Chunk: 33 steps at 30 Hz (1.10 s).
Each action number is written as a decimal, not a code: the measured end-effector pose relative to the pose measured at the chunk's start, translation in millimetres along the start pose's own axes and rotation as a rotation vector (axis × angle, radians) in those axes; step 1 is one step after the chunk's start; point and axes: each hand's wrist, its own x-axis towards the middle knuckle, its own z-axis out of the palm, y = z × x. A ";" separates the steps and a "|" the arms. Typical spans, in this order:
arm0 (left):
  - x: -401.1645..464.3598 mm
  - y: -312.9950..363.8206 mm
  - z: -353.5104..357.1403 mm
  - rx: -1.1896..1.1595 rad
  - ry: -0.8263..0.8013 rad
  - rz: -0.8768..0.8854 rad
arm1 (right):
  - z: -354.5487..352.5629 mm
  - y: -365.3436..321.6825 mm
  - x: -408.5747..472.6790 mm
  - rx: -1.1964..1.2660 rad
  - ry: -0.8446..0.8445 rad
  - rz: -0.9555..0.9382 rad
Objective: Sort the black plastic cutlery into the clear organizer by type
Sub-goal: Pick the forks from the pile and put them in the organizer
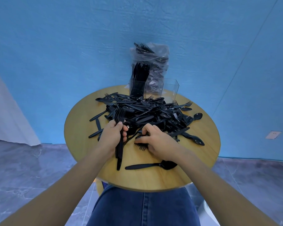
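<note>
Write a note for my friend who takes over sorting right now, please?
Left hand: grips a bundle of forks, tines up.
Right hand: fingers curled on a fork lying at the near edge of the pile.
Organizer stands at the far edge of the table: its left compartment holds upright cutlery, its right one looks empty. A bag of more cutlery is behind it.
Done: one compartment partly filled.
Left: most of the pile, plus loose pieces such as the spoon near you.
</note>
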 end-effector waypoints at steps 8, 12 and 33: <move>3.8 -2.6 -0.4 0.015 -0.009 -0.001 | 7.1 1.9 10.7 -0.024 0.083 -0.049; 5.9 -3.0 -0.2 0.020 -0.002 0.005 | 9.0 0.0 17.0 -0.005 0.059 -0.048; 10.7 17.9 7.0 0.062 0.041 0.249 | -58.3 -7.0 44.8 0.753 0.771 0.212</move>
